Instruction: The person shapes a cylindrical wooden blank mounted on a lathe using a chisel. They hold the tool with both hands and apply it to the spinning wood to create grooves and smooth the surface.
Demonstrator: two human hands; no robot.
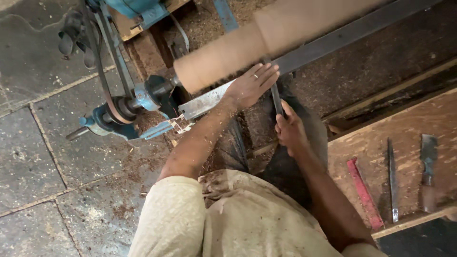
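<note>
Sawdust covers our forearms as we lean over a wood lathe. Our long pale-brown wooden cylinder (266, 43) lies mounted on it, its long axis running from lower left to upper right across the top of the view, the thinner end toward the blue metal headstock with its dark drive belt (138, 97). Our dark, narrow steel turning chisel (276, 97) stands nearly straight up the view, tip toward the cylinder, handle end toward our body.

Our left hand (252, 85) reaches forward with the arm extended, palm down, fingers straight and close together, pressing flat on the chisel's blade where it crosses the long grey metal tool rest (209, 101), just below the wood. Our right hand (290, 131) sits nearer the body, elbow bent, fingers wrapped around the chisel's lower end.

On a sawdust-strewn wooden board (362, 143) to our right lie a red flat strip (364, 192), a slim dark tool (392, 178) and a broad-bladed chisel (427, 169), roughly parallel and apart.
</note>
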